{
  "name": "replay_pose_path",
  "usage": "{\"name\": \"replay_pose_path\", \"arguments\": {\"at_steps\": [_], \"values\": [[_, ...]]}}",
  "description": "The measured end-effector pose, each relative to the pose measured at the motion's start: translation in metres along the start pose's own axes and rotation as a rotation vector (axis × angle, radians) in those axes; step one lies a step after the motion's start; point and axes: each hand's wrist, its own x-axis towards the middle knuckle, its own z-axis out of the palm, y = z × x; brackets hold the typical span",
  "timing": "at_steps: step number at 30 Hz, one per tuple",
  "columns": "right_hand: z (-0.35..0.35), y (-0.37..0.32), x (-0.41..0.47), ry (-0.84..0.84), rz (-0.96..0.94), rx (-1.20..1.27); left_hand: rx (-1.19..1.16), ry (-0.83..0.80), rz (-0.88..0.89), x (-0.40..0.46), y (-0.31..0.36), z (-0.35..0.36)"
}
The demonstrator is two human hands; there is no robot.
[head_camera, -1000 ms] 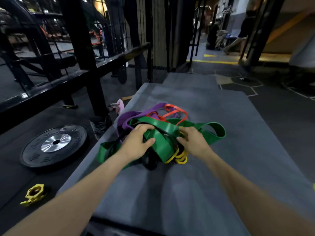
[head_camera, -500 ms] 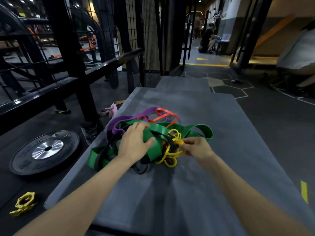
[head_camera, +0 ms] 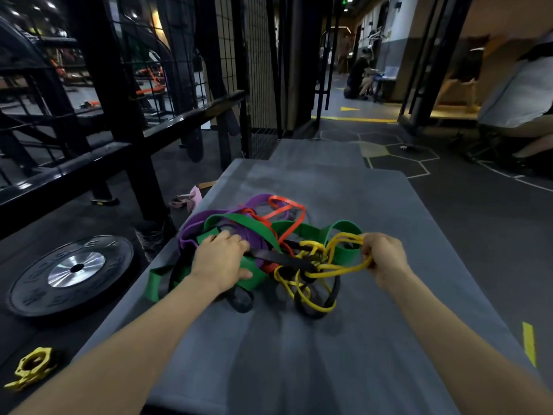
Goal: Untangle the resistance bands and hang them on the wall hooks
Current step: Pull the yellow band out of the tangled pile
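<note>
Gym flooring is surrounding a grey mat (head_camera: 344, 354) where the tangled resistance bands (head_camera: 257, 232) are lying mid-frame, none freed or hung (no hooks showing). Left hand (head_camera: 221, 262) is pressing the heap, fingers relaxed; right hand (head_camera: 384, 259) is pinching the yellow band (head_camera: 338, 269).

Bands form one tangled pile on grey mat (head_camera: 344, 339), left of centre. Green band (head_camera: 254, 226): wide, flat, looped across pile top & down left edge. Purple band (head_camera: 209, 223): wide, at rear-left, partly under green. Red band (head_camera: 287, 211): narrow, arched upright at rear. Black band (head_camera: 281, 259): runs across middle, loops out at front. Yellow band (head_camera: 338, 269): thin, multiple loops, front-right, knotted w/ black, one end lifted to the right.
</note>
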Motion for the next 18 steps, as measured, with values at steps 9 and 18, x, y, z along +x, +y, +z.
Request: {"name": "replay_pose_path", "arguments": {"at_steps": [9, 18], "values": [[-0.001, -0.002, -0.028, -0.294, -0.271, -0.303, -0.226, 0.044, 0.030, -0.001, 0.034, -0.020], [-0.050, -0.052, -0.042, -0.269, -0.346, 0.177, -0.310, -0.142, 0.205, 0.021, 0.093, -0.013]]}}
